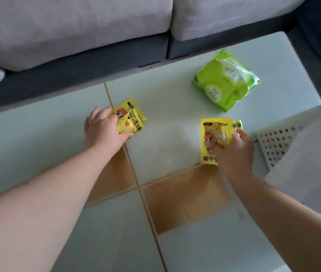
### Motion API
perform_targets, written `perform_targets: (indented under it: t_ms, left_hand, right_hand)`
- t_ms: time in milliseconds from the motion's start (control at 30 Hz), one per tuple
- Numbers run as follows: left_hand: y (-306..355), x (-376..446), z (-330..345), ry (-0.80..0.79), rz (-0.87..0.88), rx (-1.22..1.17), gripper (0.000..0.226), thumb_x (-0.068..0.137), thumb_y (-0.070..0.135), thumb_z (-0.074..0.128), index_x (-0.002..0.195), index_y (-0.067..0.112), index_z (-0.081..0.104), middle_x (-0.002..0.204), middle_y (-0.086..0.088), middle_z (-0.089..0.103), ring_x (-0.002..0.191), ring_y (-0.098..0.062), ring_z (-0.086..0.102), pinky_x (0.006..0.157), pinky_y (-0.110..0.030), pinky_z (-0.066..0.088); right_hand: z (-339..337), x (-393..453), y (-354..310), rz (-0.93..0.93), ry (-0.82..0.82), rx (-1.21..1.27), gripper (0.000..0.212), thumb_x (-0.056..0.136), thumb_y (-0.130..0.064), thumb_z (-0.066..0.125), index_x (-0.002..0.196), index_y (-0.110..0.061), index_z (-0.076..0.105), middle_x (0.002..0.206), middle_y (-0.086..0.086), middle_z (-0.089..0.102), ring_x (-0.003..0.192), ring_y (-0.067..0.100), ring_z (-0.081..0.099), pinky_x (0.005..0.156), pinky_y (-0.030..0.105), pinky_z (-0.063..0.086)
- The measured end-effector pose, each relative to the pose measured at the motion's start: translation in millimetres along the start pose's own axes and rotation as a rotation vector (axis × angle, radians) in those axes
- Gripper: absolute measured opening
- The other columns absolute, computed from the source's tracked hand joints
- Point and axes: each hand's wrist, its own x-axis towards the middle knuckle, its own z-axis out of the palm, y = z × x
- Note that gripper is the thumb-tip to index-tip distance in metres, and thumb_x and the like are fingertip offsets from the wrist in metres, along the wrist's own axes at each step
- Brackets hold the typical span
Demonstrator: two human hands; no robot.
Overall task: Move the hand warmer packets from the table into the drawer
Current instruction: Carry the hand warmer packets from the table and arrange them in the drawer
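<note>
Yellow hand warmer packets with a cartoon figure lie in two small piles on the pale glass table (165,146). My left hand (104,130) grips the left pile of packets (134,118), fingers and thumb curled round them. My right hand (234,152) holds the right pile of packets (212,134); one large packet faces up and a second packet's edge shows behind it. No drawer is in view.
A green bag of wipes (226,81) lies at the back right of the table. A white perforated panel (273,146) and white sheet sit at the right edge. A grey sofa (77,26) runs along the far side.
</note>
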Motion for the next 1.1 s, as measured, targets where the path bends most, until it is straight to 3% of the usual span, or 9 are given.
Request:
perform_targets:
  t_ms: [133, 267, 367, 633, 733, 833, 900, 1000, 1100]
  left_hand:
    - [0.4, 10.3, 0.4, -0.103, -0.011, 0.032, 0.07, 0.075, 0.048, 0.072, 0.131, 0.01, 0.052, 0.153, -0.006, 0.034, 0.145, -0.029, 0.018, 0.115, -0.05, 0.019]
    - [8.3, 2.6, -4.4, -0.022, 0.011, -0.014, 0.057, 0.075, 0.039, 0.074, 0.121, 0.011, 0.058, 0.131, -0.011, 0.054, 0.124, -0.031, 0.046, 0.105, -0.042, 0.033]
    - [16.2, -2.1, -6.8, -0.014, 0.006, -0.061, 0.051, 0.076, 0.033, 0.074, 0.119, 0.011, 0.058, 0.125, -0.011, 0.053, 0.11, -0.033, 0.054, 0.091, -0.037, 0.04]
    - [17.3, 0.3, -7.3, -0.048, 0.073, 0.016, 0.05, 0.081, 0.032, 0.07, 0.124, 0.013, 0.053, 0.153, -0.006, 0.033, 0.134, -0.025, 0.04, 0.102, -0.036, 0.036]
    - [18.5, 1.7, -8.1, -0.057, 0.075, 0.039, 0.048, 0.081, 0.033, 0.07, 0.122, 0.012, 0.053, 0.145, -0.008, 0.044, 0.128, -0.029, 0.044, 0.097, -0.036, 0.038]
    - [20.5, -0.3, -8.0, -0.034, 0.069, 0.085, 0.043, 0.082, 0.036, 0.068, 0.116, 0.013, 0.054, 0.121, -0.01, 0.062, 0.113, -0.033, 0.051, 0.086, -0.037, 0.04]
    - [20.3, -3.2, -4.5, -0.01, 0.067, 0.11, 0.04, 0.083, 0.036, 0.066, 0.114, 0.013, 0.054, 0.118, -0.01, 0.063, 0.115, -0.032, 0.048, 0.092, -0.039, 0.036]
    - [17.8, -4.0, -0.1, -0.042, 0.062, 0.084, 0.042, 0.085, 0.034, 0.064, 0.119, 0.012, 0.051, 0.13, -0.008, 0.055, 0.131, -0.028, 0.038, 0.109, -0.051, 0.022]
    - [16.2, -1.9, 0.4, -0.084, 0.081, 0.06, 0.045, 0.086, 0.032, 0.063, 0.122, 0.011, 0.048, 0.136, -0.007, 0.045, 0.126, -0.029, 0.045, 0.112, -0.055, 0.021]
  right_hand:
    - [-0.7, 8.6, 7.0, 0.125, -0.051, -0.018, 0.047, 0.071, -0.048, 0.071, 0.098, -0.011, 0.062, 0.113, 0.012, 0.055, 0.109, 0.033, 0.051, 0.091, 0.041, 0.046]
    - [2.4, 8.6, 7.4, 0.191, -0.054, -0.007, 0.049, 0.075, -0.042, 0.072, 0.106, -0.007, 0.057, 0.12, 0.015, 0.052, 0.115, 0.035, 0.048, 0.092, 0.042, 0.043]
    - [1.1, 3.0, 4.4, 0.176, -0.055, -0.035, 0.046, 0.075, -0.038, 0.072, 0.105, -0.008, 0.055, 0.121, 0.015, 0.05, 0.114, 0.035, 0.048, 0.089, 0.042, 0.043]
    - [5.7, -12.6, -2.7, 0.108, -0.102, 0.05, 0.032, 0.075, -0.029, 0.074, 0.094, -0.012, 0.055, 0.118, 0.013, 0.049, 0.113, 0.033, 0.045, 0.087, 0.035, 0.041]
    - [8.1, -17.3, -4.6, 0.126, -0.106, 0.074, 0.034, 0.075, -0.03, 0.073, 0.097, -0.012, 0.056, 0.118, 0.012, 0.048, 0.112, 0.033, 0.047, 0.087, 0.036, 0.042]
    - [10.1, -20.4, -6.9, 0.117, -0.114, 0.031, 0.035, 0.074, -0.033, 0.073, 0.097, -0.013, 0.056, 0.109, 0.014, 0.054, 0.106, 0.036, 0.051, 0.085, 0.041, 0.046]
    - [11.1, -22.9, -8.8, 0.109, -0.116, 0.014, 0.035, 0.073, -0.035, 0.073, 0.094, -0.014, 0.055, 0.104, 0.014, 0.057, 0.102, 0.036, 0.053, 0.083, 0.043, 0.048]
    - [13.5, -27.7, -12.7, 0.096, -0.126, 0.023, 0.033, 0.075, -0.033, 0.073, 0.094, -0.014, 0.054, 0.103, 0.013, 0.055, 0.101, 0.035, 0.052, 0.083, 0.043, 0.048]
    - [15.7, -29.4, -15.8, 0.088, -0.124, 0.044, 0.033, 0.075, -0.031, 0.074, 0.094, -0.013, 0.054, 0.103, 0.012, 0.054, 0.102, 0.035, 0.051, 0.084, 0.043, 0.047]
